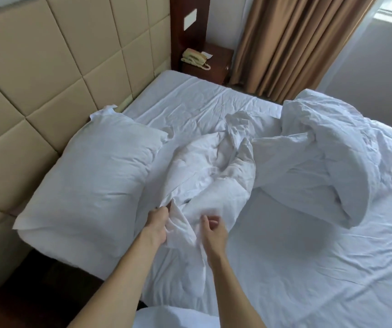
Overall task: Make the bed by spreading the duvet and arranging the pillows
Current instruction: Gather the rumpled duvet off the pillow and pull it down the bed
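Both bare forearms reach in from the bottom edge, where a white fold nearest the camera is cut off. Fingers of the left hand (158, 222) curl round a bunched edge of the duvet (214, 171); the right hand (211, 229) hovers just beside it, fingers loosely bent, holding nothing. Beyond the fingertips the crumpled duvet runs away and to the right across the bed sheet (296, 268), its far end heaped. Left of the fingers a pillow (95, 176) lies against the padded headboard (48, 67).
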Demonstrator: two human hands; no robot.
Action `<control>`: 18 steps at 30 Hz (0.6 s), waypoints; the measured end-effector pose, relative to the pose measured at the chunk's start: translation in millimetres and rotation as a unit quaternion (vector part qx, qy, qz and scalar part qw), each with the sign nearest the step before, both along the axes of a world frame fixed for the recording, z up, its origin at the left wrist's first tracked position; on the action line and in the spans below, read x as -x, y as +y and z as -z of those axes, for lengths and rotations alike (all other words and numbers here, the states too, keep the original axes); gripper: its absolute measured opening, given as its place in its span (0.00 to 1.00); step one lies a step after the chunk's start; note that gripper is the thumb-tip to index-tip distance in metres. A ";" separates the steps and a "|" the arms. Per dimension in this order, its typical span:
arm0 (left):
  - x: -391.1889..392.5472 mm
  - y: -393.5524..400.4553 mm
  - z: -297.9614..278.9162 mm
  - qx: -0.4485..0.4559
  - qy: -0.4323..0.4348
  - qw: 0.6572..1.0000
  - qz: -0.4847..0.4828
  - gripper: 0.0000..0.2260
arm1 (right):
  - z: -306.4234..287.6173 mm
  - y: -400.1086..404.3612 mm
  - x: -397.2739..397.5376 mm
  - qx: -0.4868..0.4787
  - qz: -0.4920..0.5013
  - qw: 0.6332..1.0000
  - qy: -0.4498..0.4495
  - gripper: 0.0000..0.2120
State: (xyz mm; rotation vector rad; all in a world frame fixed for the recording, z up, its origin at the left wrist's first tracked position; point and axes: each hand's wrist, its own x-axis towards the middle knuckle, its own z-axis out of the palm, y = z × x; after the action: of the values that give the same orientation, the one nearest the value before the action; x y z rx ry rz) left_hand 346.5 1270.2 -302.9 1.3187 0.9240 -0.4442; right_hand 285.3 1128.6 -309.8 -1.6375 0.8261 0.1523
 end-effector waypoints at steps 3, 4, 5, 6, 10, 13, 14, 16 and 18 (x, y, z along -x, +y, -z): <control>12.8 34.3 -15.1 0.075 0.004 0.996 0.045 0.39 | -5.4 3.4 8.2 -0.088 0.105 0.988 0.072 0.43; 18.9 43.7 -29.2 0.111 0.003 0.992 0.066 0.32 | -12.0 6.2 12.2 -0.152 0.132 0.975 0.095 0.48; 24.9 49.8 -42.6 0.143 0.012 0.985 0.092 0.24 | -16.2 8.6 14.6 -0.223 0.140 0.959 0.106 0.48; 31.1 51.9 -58.7 0.189 0.008 0.975 0.119 0.20 | -20.4 11.7 16.6 -0.287 0.138 0.943 0.101 0.48; 38.4 73.4 -78.5 0.295 -0.017 0.946 0.131 0.15 | -13.3 22.0 19.8 -0.349 0.145 0.925 0.023 0.51; 40.3 85.7 -93.8 0.246 -0.062 0.963 0.088 0.13 | 3.4 24.7 13.8 -0.318 0.189 0.928 0.038 0.52; 41.0 91.4 -94.1 0.238 -0.084 0.966 0.061 0.14 | 1.5 24.4 9.0 -0.316 0.202 0.926 0.038 0.51; 43.4 103.4 -89.0 0.235 -0.124 0.964 0.025 0.17 | -32.8 33.6 0.9 -0.315 0.202 0.927 -0.003 0.41; 49.4 110.7 -83.5 0.234 -0.147 0.961 0.020 0.20 | -63.8 51.0 -5.3 -0.325 0.200 0.924 -0.041 0.32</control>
State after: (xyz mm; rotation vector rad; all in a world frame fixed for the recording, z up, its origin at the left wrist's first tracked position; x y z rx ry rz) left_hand 297.1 1380.9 -219.5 0.9371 0.5021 -0.4494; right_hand 290.6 1179.6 -246.0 -0.8284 0.9071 0.0569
